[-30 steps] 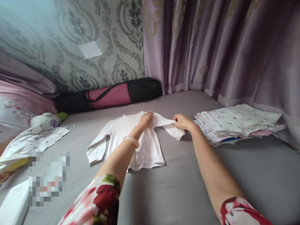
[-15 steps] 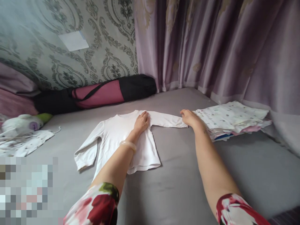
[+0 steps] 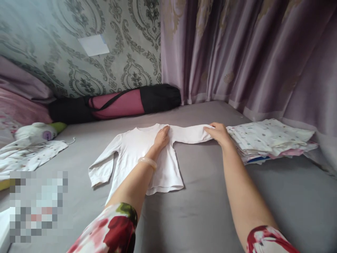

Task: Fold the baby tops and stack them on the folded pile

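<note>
A white long-sleeved shirt (image 3: 131, 151) lies spread on the grey bed sheet (image 3: 200, 196), its neckline toward the wall. My left hand (image 3: 161, 136) rests flat on the shirt near the right shoulder seam, fingers stretched out. At the end of the right-hand sleeve, my right hand (image 3: 219, 133) pinches the cuff between thumb and fingers, and the sleeve runs out straight sideways. The other sleeve (image 3: 103, 167) lies bent down at the left. My left forearm hides part of the shirt's lower left.
A stack of folded patterned clothes (image 3: 271, 137) sits just right of my right hand. Along the wall lies a black and maroon long bag (image 3: 118, 103). At left are a white plush toy (image 3: 37, 133), a dotted cloth (image 3: 39, 154) and a blurred-out patch. Purple curtains (image 3: 237, 52) hang behind.
My right hand has closed on the sleeve's cuff and lifted it slightly. My left hand stays on the shirt. The whole view has shifted a little.
</note>
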